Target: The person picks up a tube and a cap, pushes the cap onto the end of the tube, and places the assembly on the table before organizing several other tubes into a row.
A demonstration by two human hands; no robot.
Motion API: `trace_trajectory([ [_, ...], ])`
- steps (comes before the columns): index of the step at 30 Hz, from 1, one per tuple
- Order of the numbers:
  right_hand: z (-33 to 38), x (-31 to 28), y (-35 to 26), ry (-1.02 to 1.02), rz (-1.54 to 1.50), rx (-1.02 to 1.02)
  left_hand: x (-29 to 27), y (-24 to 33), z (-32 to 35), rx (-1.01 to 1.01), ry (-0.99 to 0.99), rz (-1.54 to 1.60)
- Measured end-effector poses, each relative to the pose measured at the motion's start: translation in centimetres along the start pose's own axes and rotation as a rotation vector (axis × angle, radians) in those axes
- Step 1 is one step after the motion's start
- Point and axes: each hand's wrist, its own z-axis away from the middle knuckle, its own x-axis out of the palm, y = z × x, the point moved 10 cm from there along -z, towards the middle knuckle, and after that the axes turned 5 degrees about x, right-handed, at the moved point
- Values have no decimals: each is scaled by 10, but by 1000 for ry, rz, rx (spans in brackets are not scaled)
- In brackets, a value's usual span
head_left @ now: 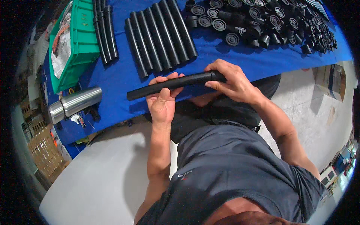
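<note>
While the blue table [240, 60] fills the top, a long black tube [176, 83] sits in both hands just above its near edge. It is smooth, round and dark all over. The left hand [163, 99] wraps its middle. The right hand [230, 82] pinches its right end, hiding that tip. Small black caps [262, 22] lie far back, hard to count.

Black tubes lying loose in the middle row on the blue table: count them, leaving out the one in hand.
6, side by side in one slanted row on the blue table, beyond the left hand. A separate bundle by the green bin isn't counted.
</note>
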Motion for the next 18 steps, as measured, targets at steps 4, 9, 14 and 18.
trace_trajectory([
  [4, -4, 1, -1, -26, -80, 10, -2, -1, 0, -2, 36, 21],
  [9, -2, -4, -2, 101, -264, 77, -2, -1, -2, -9, 48, 106],
  [14, 1, 10, 14, -83, -282, 212, -5, -2, -1, -29, 19, 97],
  [18, 0, 11, 12, -110, -304, 163, -7, -2, 0, -34, 34, 74],
])
